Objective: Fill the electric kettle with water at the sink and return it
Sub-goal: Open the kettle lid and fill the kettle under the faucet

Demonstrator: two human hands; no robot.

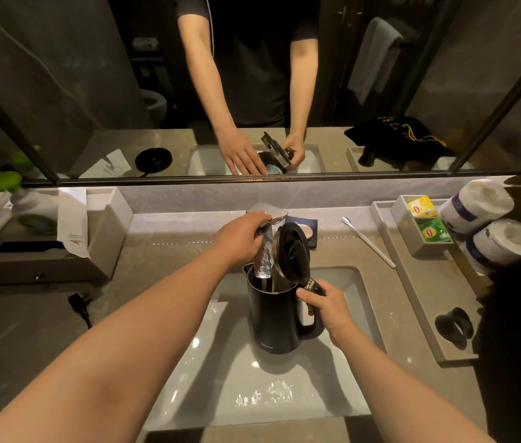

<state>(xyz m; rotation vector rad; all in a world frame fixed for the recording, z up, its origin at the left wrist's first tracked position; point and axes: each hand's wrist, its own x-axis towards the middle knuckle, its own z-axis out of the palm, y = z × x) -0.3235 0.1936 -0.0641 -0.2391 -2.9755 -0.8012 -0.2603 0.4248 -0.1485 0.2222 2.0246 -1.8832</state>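
Right hand [326, 306] clenches the kettle [276, 318] handle, left hand [241, 238] grasps the tap [265, 215]; overfilling risks spilling beneath that grip.

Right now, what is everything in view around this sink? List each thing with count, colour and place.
kettle: 1, black, in the sink, lid open, under the running tap
tap: 1, chrome, behind the sink
sink: 1, white, centre
toothbrush: 1, white, counter right of the tap
tea bags: 2, yellow and green, in the grey box at right
paper rolls: 2, white, far right
plug: 1, black, counter at left
hands: left on the tap, right on the kettle handle
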